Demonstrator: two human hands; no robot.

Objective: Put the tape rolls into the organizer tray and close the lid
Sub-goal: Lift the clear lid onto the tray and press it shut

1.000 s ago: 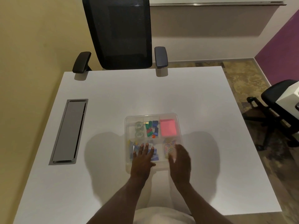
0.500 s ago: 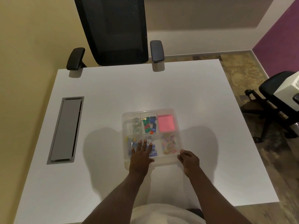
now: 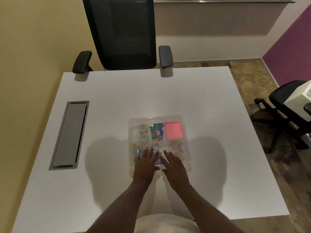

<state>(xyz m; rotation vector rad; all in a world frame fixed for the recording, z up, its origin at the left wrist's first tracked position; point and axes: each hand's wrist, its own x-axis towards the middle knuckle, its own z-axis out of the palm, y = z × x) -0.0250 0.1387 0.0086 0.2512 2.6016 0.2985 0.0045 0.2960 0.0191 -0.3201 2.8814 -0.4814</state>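
A clear plastic organizer tray [image 3: 186, 126] sits on the white table, its clear lid lying flat over it. Two clear tape rolls [image 3: 143, 132] lie in the back left compartment, one behind the other. My left hand [image 3: 146, 163] rests flat on the lid's near edge, fingers spread. Beside it, my right hand [image 3: 173, 164] also lies flat on the lid near the front, fingers apart. Neither hand holds anything.
Other compartments hold green and blue clips [image 3: 156, 130], a pink note pad [image 3: 173, 130] and coloured paper clips [image 3: 176, 147]. A grey cable hatch [image 3: 69, 135] is set in the table at left. A black office chair [image 3: 124, 32] stands behind the table; another chair [image 3: 284, 105] is at right.
My right hand moved from the table at the tray's right front corner back onto the lid beside my left hand. The left hand stayed flat on the lid.
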